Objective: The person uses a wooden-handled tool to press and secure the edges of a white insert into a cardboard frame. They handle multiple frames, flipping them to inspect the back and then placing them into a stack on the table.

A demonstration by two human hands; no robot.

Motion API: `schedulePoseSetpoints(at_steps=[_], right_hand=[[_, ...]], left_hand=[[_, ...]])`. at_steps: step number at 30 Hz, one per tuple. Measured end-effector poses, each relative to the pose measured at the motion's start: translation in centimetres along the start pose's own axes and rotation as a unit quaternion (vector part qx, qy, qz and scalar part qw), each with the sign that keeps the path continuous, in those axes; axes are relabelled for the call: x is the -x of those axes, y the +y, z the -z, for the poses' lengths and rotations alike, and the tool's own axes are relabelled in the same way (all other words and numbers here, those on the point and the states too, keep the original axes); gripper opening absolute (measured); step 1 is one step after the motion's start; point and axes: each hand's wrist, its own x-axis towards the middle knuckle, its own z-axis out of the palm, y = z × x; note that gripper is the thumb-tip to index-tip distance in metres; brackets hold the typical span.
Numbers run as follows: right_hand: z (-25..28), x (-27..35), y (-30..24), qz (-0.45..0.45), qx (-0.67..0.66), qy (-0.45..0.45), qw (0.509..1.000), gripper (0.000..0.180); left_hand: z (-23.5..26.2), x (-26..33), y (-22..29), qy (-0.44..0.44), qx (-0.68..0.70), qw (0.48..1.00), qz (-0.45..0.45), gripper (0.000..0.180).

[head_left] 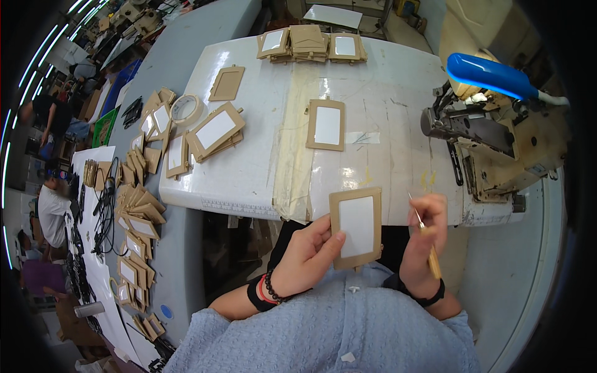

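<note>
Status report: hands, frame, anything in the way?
Left hand gripping white-windowed tan frame. Right hand holding wooden-handled awl, point apart from frame. Nothing visible between them.

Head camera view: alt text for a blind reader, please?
The left hand holds a tan rectangular frame with a white panel; the right hand holds a yellowish-handled, pointed metal tool. Similar frames lie on a white worktable.

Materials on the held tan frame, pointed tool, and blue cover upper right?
Held tan frame: matte, perhaps leather, faux leather or card, given the even, dull border; white window, plain and smooth, could be paper or plastic.
Pointed tool: handle likely smooth wood, warm yellowish; shaft apparently metal, thin and bright.
Blue cover: glossy, likely plastic, judging by uniform colour and highlights.
</note>
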Motion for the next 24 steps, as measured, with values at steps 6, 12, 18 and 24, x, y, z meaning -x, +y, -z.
schedulePoseSetpoints(at_steps=[6, 12, 18, 24], right_hand=[[-0.7, -0.3, -1.6, -0.046, -0.11, -0.211, 0.97, 0.016], [-1.4, -0.6, -2.5, 0.039, -0.007, -0.25, 0.968, 0.02], [-1.6, -0.5, -2.4, 0.058, 0.01, -0.245, 0.968, 0.02], [-1.5, -0.5, -2.3, 0.054, 0.017, -0.248, 0.967, 0.019]], left_hand=[[0.3, 0.1, -0.2, -0.01, -0.005, 1.0, 0.016, 0.028], [-0.1, 0.1, 0.1, 0.006, -0.042, 0.999, -0.009, 0.026], [0.6, 0.3, 0.2, -0.016, -0.073, 0.996, 0.044, 0.029], [0.4, 0.2, -0.3, -0.007, -0.087, 0.996, 0.0, 0.027]])
